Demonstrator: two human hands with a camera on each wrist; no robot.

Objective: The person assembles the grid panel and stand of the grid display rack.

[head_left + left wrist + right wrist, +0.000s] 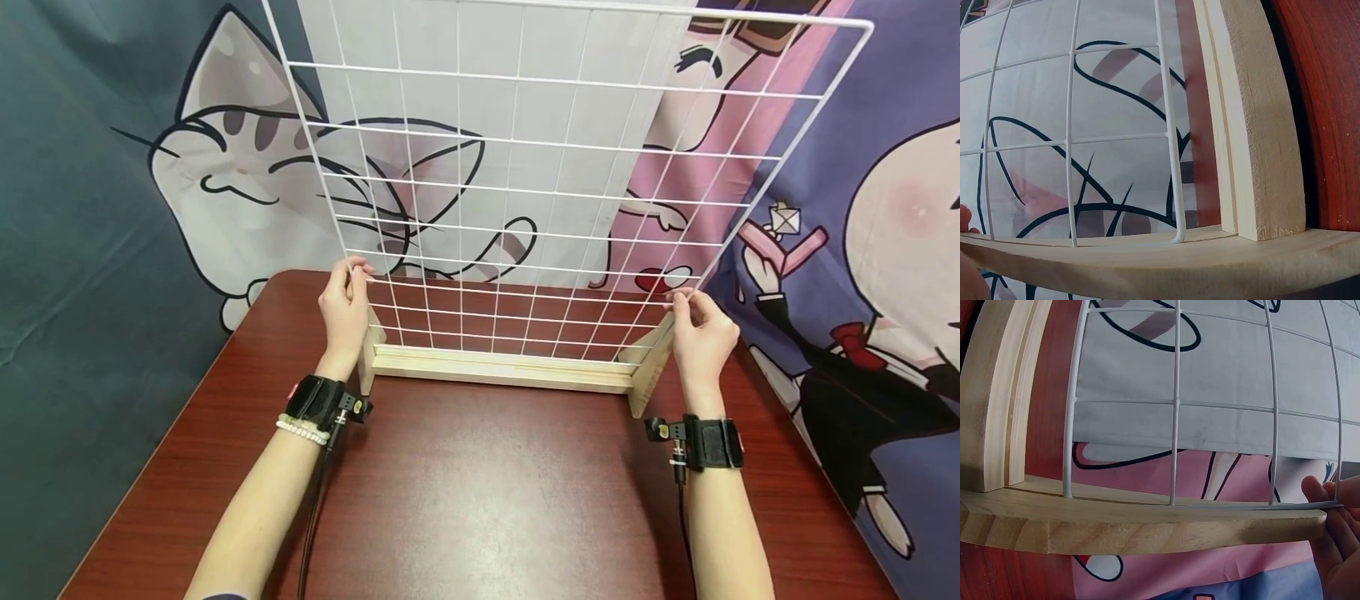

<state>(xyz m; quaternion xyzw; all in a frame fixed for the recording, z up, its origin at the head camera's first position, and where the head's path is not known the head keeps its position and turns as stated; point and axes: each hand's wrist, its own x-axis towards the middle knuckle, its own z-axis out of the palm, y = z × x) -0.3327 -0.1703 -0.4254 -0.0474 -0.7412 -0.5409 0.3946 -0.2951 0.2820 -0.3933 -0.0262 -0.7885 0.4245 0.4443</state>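
Note:
A white wire grid panel (517, 78) stands over a pale wooden frame (502, 368) made of a grooved crossbar and two side boards. My left hand (345, 312) grips the panel's left edge above the left board. At the opposite edge, my right hand (703, 337) pinches the wire with thumb and fingers. In the left wrist view, the panel's corner (1179, 236) lies along the side board (1147, 265), apart from the crossbar (1266, 125). A similar gap shows in the right wrist view between the lowest wire (1072, 406) and crossbar (997, 400). Some fingers are hidden.
The frame stands on a reddish-brown table (480, 492). Behind hangs a cloth (217, 217) printed with cartoon cats and figures, which also runs along the right side. A black cable (311, 525) trails from the left wrist camera, another (684, 525) from the right.

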